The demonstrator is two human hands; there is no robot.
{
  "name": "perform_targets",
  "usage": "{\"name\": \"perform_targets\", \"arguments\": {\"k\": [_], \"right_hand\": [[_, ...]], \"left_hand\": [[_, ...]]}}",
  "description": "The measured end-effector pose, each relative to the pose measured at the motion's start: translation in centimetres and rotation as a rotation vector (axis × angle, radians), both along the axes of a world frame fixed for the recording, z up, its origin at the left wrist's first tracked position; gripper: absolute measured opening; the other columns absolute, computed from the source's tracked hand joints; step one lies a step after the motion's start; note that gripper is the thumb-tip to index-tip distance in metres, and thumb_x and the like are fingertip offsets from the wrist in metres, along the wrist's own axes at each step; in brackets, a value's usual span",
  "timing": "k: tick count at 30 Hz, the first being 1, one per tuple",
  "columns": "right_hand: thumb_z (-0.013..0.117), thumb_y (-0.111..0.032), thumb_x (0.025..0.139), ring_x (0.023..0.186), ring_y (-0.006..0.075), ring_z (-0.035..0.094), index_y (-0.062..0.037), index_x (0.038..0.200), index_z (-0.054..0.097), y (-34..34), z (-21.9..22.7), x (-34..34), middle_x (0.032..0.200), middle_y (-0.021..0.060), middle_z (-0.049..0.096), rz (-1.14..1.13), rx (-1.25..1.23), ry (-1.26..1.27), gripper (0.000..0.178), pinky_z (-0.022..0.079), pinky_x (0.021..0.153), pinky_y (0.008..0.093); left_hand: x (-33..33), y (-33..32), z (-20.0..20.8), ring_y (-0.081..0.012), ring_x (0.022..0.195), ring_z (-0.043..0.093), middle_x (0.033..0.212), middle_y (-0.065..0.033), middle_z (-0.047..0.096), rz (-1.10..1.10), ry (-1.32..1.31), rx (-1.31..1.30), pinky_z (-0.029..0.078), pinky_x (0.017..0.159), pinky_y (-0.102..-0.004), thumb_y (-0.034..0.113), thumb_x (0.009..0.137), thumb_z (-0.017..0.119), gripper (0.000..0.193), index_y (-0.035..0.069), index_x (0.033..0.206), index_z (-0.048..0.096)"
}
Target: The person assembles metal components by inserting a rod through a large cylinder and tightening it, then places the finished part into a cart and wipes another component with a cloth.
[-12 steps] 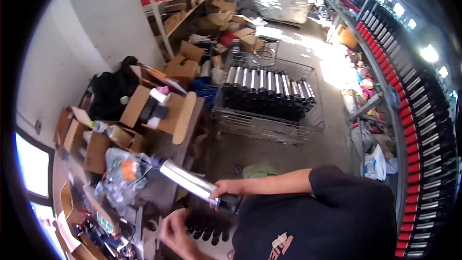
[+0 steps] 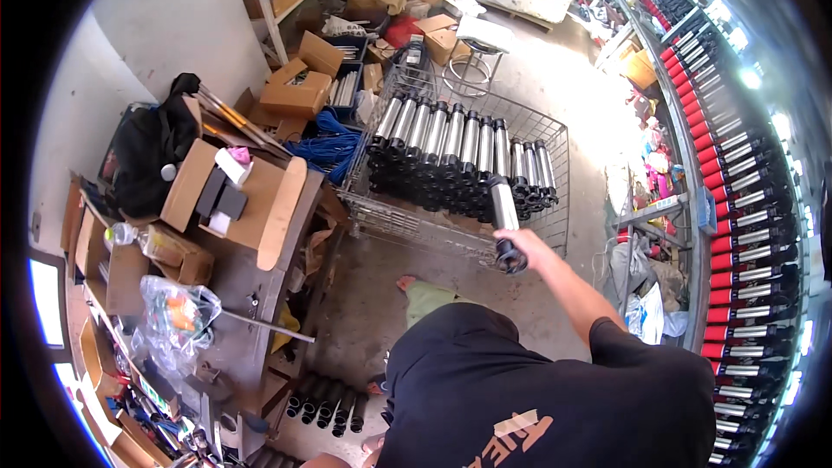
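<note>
My right hand (image 2: 525,247) is closed around the lower part of a silver tube with black end caps (image 2: 503,206). The tube is tilted, and its far end overlaps the near side of the wire basket (image 2: 433,234) in view; I cannot tell whether it touches the stack. Inside the basket, similar silver tubes (image 2: 451,134) lie side by side in a pile, black ends toward me. My left hand is out of sight.
A workbench (image 2: 247,295) on the left bears open cardboard boxes (image 2: 251,208), a clear plastic bag (image 2: 178,316) and a thin rod (image 2: 269,326). Black tubes (image 2: 328,403) lie on the floor below. Along the right runs a rack (image 2: 728,277) of red, silver and black tubes.
My right hand has carried the silver tube from beside the workbench rightward to the wire basket. My left hand has left the view. The view has shifted too.
</note>
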State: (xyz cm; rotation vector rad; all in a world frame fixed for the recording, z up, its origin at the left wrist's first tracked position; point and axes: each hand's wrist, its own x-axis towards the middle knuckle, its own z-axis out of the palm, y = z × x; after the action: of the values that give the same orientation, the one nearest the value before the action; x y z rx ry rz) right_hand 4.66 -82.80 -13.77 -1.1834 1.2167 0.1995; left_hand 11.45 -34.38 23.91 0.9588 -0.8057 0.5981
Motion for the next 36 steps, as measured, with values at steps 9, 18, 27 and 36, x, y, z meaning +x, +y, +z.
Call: {"name": "perform_targets", "arguments": {"k": [9, 18, 27, 36], "right_hand": [[0.074, -0.049, 0.081, 0.112, 0.0338, 0.066, 0.0101, 0.118, 0.062, -27.9, -4.9, 2.6, 0.120, 0.0251, 0.067, 0.057, -0.666, 0.469, 0.071, 0.051, 0.096, 0.0453], [0.071, -0.044, 0.080, 0.118, 0.0407, 0.062, 0.0032, 0.121, 0.063, -16.9, -11.5, 7.4, 0.121, 0.0294, 0.065, 0.386, -0.768, 0.434, 0.063, 0.049, 0.103, 0.0462], [0.071, -0.042, 0.082, 0.111, 0.0349, 0.066, -0.0029, 0.111, 0.070, -7.3, -14.1, 10.3, 0.115, 0.0200, 0.071, 0.624, -0.710, 0.360, 0.049, 0.051, 0.096, 0.0427], [0.072, -0.040, 0.082, 0.108, 0.0325, 0.068, -0.0055, 0.106, 0.073, -4.2, -14.3, 14.4, 0.110, 0.0181, 0.073, 0.749, -0.772, 0.278, 0.042, 0.052, 0.094, 0.0409]], "left_hand": [[5.0, -13.1, -4.2, -0.0099, 0.070, 0.047, 0.083, 0.0033, 0.047, -0.054, 0.132, 0.077, 0.041, 0.056, -0.0248, 0.021, 0.089, 0.067, 0.014, 0.014, 0.102, 0.066], [4.7, -15.1, -4.2, -0.0087, 0.069, 0.048, 0.081, 0.0042, 0.048, 0.003, 0.129, 0.124, 0.041, 0.055, -0.0239, 0.020, 0.089, 0.067, 0.012, 0.014, 0.099, 0.064], [2.9, -13.0, -3.1, -0.0075, 0.067, 0.048, 0.079, 0.0051, 0.048, 0.075, 0.080, 0.132, 0.041, 0.055, -0.0231, 0.019, 0.089, 0.067, 0.010, 0.013, 0.095, 0.063], [-0.4, -9.4, -1.7, -0.0063, 0.066, 0.049, 0.077, 0.0059, 0.048, 0.220, 0.023, 0.091, 0.042, 0.054, -0.0222, 0.018, 0.089, 0.067, 0.009, 0.013, 0.092, 0.061]]}}
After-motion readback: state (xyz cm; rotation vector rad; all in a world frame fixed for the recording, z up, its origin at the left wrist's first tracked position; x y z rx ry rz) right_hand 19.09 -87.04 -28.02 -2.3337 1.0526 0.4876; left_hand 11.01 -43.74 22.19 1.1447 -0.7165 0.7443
